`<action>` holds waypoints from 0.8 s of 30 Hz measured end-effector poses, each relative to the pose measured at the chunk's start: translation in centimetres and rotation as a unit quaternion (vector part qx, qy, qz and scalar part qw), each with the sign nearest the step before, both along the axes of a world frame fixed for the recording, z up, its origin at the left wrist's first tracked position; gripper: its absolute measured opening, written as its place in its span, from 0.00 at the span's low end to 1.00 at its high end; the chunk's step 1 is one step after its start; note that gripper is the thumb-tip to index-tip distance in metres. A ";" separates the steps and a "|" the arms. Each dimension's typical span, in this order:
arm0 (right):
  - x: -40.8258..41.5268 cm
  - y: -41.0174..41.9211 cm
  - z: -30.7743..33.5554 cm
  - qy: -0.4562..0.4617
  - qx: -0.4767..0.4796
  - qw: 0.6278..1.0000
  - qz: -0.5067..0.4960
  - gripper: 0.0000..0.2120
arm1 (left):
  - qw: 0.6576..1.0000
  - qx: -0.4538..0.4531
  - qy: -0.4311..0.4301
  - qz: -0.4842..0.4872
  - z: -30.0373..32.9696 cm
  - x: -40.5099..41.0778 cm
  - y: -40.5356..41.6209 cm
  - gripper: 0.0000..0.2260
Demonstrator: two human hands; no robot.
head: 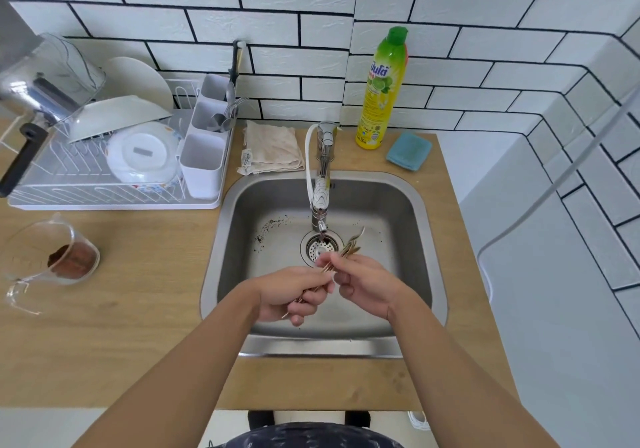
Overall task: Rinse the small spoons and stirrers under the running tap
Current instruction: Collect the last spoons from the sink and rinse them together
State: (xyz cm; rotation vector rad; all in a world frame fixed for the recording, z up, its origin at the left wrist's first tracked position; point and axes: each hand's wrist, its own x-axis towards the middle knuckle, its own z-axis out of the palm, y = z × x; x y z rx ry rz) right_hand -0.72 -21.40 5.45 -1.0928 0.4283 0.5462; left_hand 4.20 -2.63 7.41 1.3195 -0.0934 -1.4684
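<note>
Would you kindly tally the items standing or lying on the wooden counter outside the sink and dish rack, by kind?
Dish soap bottle: 1
Blue sponge: 1
Beige cloth: 1
Glass measuring cup with brown powder: 1
Total: 4

Bright, even daylight fills the view, with soft shadows and no hard edges. Mild glare sits on the sink [408, 201] rim and tap [323, 156]. Wide-angle bending curves the tiles [485, 45] (worst at the corners), and the pot [31, 97] at far left blurs.
</note>
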 end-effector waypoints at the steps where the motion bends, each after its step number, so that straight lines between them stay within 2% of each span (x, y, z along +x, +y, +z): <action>1: 0.0 0.0 0.1 -0.019 0.012 1.000 -0.022 0.20 | 1.000 -0.008 0.021 0.003 0.2 0.0 -0.3 0.13; 3: -0.1 0.0 0.4 -0.039 0.019 0.998 -0.053 0.18 | 0.999 -0.015 0.036 0.014 0.4 -0.1 -0.8 0.15; 5: -0.2 0.1 0.8 -0.045 0.010 0.996 -0.081 0.17 | 0.999 -0.005 0.038 0.039 0.1 -0.1 -0.9 0.21; 7: -0.3 -0.1 1.1 -0.048 -0.017 0.991 -0.121 0.16 | 0.992 0.015 0.061 0.108 -0.2 -0.3 -0.7 0.31; 8: -0.4 -0.4 1.2 -0.054 -0.031 0.987 -0.149 0.15 | 0.982 0.026 0.072 0.173 -0.5 -0.5 -0.6 0.36; 9: -0.5 -0.6 1.3 -0.063 -0.042 0.980 -0.182 0.13 | 0.964 0.042 0.069 0.255 -1.0 -0.8 -0.4 0.40; 11: -0.9 -0.3 1.3 -0.081 -0.061 0.964 -0.246 0.13 | 0.904 0.064 0.054 0.419 -1.8 -1.4 -0.6 0.43; 12: -1.2 0.3 1.3 -0.089 -0.075 0.958 -0.261 0.13 | 0.874 0.055 0.057 0.478 -2.0 -1.7 -1.1 0.43; 14: -1.7 2.2 1.2 -0.101 -0.102 0.958 -0.250 0.13 | 0.836 0.016 0.074 0.543 -1.7 -2.2 -2.3 0.44; 17: -2.0 3.8 1.3 -0.101 -0.091 0.958 -0.250 0.12 | 0.810 -0.019 0.070 0.582 -0.6 -2.0 -3.0 0.42; 20: -1.9 3.5 1.8 -0.102 -0.058 0.949 -0.291 0.12 | 0.809 -0.006 0.018 0.588 0.1 -1.5 -2.9 0.39; 24: -2.4 4.4 2.5 -0.083 -0.060 0.954 -0.280 0.13 | 0.821 0.028 -0.043 0.568 1.3 -1.9 -3.9 0.35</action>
